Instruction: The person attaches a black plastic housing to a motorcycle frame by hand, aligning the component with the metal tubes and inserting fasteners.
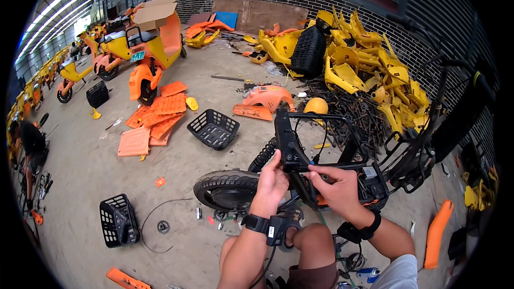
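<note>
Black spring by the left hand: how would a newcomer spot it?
Start at the bike frame that the left hand touches. Just left of it, the black spring slants above the wheel. Its stacked coils set it apart from the smooth frame and round wheel.

From my remote post I count two bare hands [274, 183] and one black metal scooter frame [289, 144]. I record one black-tyred wheel [227, 190] beside them and one black coil-spring shock absorber [262, 156]. Black slatted plastic baskets [213, 129]: four in plain view. Black wrist bands [365, 230]: two. I log one dark toothed metal sprocket [163, 227], one brown cardboard box [155, 16], one flat blue panel [227, 19] and one small green plate [137, 56]. Persons in dark clothing [32, 138]: at least one. Heaped yellow plastic body panels [345, 65], overlapping orange plastic panels [161, 109] and yellow-and-orange scooters [116, 47] I find several of each, too crowded for an exact figure.
</note>
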`<state>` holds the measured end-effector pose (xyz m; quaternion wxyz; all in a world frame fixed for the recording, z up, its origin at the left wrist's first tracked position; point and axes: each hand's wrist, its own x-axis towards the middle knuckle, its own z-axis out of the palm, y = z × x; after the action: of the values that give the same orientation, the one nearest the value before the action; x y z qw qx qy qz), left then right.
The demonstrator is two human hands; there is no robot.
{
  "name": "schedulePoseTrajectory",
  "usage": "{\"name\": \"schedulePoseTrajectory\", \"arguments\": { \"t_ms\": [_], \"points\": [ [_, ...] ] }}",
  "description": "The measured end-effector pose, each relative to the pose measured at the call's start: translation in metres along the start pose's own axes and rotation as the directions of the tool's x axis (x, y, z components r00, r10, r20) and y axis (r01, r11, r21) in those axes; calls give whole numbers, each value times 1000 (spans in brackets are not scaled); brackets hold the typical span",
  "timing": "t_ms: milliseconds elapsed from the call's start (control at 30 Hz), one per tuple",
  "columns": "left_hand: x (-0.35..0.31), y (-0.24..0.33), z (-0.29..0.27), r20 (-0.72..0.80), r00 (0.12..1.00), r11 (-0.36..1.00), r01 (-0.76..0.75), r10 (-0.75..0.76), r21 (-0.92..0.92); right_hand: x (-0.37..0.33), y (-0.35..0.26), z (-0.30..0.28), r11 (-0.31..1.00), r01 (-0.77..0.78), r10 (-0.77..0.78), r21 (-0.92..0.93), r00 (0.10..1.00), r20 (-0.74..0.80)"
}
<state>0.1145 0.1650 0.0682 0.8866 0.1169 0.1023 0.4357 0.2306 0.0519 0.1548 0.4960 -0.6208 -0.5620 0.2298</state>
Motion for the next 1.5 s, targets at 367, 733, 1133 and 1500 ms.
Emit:
{"name": "schedulePoseTrajectory", "arguments": {
  "t_ms": [367, 733, 1133, 1500],
  "points": [
    [1, 0, 0, -12, 1000, 1000, 7, -7, 8, 39, 12, -33, 903, -250, 270, 350, 963, -7],
    [2, -1, -2, -30, 999, 1000, 17, -18, -21, 87, 37, -39, 806, -473, 496, 357, 868, 31],
    [4, -2, -5, -23, 1000, 1000, 9, -9, -21, 180, 33, -4, 929, -328, 329, -173, 944, -24],
    [9, 1, -10, -12, 999, 996, 52, -53, -67, 177, -43, 106, 994, 108, -112, 36, 866, 488]
  ]
}}
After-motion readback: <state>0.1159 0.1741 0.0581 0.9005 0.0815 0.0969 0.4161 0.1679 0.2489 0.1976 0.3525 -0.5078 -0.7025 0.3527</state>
